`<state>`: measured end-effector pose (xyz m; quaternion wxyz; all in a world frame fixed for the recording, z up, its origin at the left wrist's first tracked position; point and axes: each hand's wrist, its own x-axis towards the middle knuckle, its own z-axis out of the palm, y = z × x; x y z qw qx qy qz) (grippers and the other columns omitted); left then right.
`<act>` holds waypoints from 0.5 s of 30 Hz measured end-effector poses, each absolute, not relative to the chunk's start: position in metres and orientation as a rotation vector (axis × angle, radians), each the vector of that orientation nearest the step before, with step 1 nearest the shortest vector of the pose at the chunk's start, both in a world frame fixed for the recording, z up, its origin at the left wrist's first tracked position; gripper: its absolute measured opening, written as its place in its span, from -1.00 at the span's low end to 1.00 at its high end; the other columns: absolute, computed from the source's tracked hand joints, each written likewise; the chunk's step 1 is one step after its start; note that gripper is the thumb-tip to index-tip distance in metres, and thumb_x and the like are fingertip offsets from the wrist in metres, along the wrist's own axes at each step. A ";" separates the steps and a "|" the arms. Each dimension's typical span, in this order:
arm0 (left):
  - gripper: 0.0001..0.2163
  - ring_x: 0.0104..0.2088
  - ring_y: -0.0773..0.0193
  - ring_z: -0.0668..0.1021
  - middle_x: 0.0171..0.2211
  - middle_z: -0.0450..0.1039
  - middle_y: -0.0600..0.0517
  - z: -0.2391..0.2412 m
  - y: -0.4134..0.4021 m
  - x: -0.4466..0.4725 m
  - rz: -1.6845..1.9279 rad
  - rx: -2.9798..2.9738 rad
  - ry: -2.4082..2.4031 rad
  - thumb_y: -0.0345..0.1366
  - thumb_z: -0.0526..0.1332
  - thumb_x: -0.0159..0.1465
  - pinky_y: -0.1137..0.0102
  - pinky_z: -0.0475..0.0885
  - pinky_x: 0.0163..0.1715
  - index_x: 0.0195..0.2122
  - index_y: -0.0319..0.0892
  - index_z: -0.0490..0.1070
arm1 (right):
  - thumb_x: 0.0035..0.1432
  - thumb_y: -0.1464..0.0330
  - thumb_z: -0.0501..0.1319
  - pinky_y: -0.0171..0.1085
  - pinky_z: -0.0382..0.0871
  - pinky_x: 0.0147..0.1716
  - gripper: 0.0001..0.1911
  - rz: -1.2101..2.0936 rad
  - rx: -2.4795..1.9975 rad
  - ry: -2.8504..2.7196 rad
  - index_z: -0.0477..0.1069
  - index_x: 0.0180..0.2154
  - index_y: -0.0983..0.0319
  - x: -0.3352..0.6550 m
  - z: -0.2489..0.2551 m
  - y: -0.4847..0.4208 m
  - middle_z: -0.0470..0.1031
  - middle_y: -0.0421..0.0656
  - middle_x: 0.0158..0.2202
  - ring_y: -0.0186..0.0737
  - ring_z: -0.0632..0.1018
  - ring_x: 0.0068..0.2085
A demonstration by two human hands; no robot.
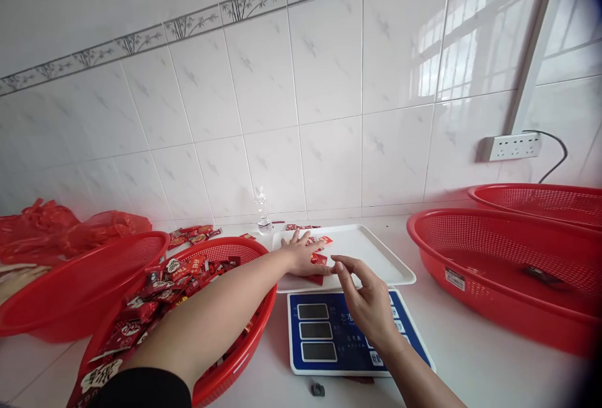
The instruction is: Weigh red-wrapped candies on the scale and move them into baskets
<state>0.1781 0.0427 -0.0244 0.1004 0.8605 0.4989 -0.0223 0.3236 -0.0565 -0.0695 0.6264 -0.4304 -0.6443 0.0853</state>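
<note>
My left hand (301, 254) lies with fingers spread over several red snack packets (319, 259) on the white tray (371, 248) of a weighing scale. Part of the packets is hidden beneath it. My right hand (364, 295) hovers over the blue keypad panel (313, 336) of the scale. Its thumb and forefinger tips come together close to my left thumb; anything between them is too small or hidden to make out. My left forearm crosses a red basket (269, 298) heaped with red packets (188, 273).
A second red basket (28, 308) and red plastic bags (44, 226) stand at the left. Loose packets (195, 234) and a clear bottle (262, 210) are near the wall. Two red baskets (451, 251) fill the right. A small dark object (317, 389) lies before the scale.
</note>
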 end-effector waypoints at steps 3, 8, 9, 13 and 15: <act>-0.28 0.27 -0.24 -0.02 0.33 -0.11 -0.02 -0.023 0.047 0.187 -0.094 2.515 1.507 0.22 0.07 0.07 -0.16 -0.01 0.12 0.26 0.17 0.01 | 0.23 0.17 0.04 -0.29 0.42 -0.44 -0.68 0.171 -0.976 -1.482 0.48 -0.24 0.20 0.324 -0.068 -0.057 0.56 -0.10 -0.36 -0.20 0.55 -0.35; -0.51 0.11 -0.12 0.29 0.11 0.27 -0.09 -0.027 0.036 0.197 0.138 2.600 1.679 0.08 0.06 0.14 -0.02 0.18 0.04 0.09 0.10 0.29 | 0.21 0.16 0.05 -0.34 0.39 -0.54 -0.67 0.186 -0.994 -1.474 0.49 -0.25 0.21 0.324 -0.068 -0.058 0.56 -0.09 -0.37 -0.21 0.55 -0.37; -0.53 0.08 -0.10 0.32 0.07 0.30 -0.10 -0.028 0.034 0.198 0.184 2.594 1.702 0.06 0.06 0.14 -0.01 0.21 0.02 0.05 0.07 0.32 | 0.21 0.15 0.05 -0.34 0.37 -0.56 -0.66 0.180 -1.009 -1.473 0.49 -0.25 0.21 0.324 -0.068 -0.058 0.56 -0.09 -0.38 -0.21 0.55 -0.38; -0.59 -0.02 -0.05 0.40 -0.04 0.34 -0.11 -0.031 0.029 0.200 0.317 2.466 1.716 0.05 0.11 0.10 0.10 0.31 -0.08 -0.09 -0.01 0.38 | 0.18 0.11 0.05 -0.35 0.32 -0.62 -0.64 0.161 -1.054 -1.473 0.49 -0.27 0.21 0.324 -0.068 -0.058 0.56 -0.10 -0.42 -0.20 0.54 -0.42; -0.63 -0.08 0.02 0.44 -0.08 0.36 -0.07 -0.032 0.031 0.200 0.410 2.386 1.698 0.01 0.17 0.06 0.19 0.36 -0.13 -0.14 -0.02 0.38 | 0.18 0.11 0.05 -0.36 0.33 -0.62 -0.63 0.172 -1.066 -1.474 0.49 -0.28 0.21 0.324 -0.067 -0.058 0.57 -0.09 -0.40 -0.22 0.54 -0.43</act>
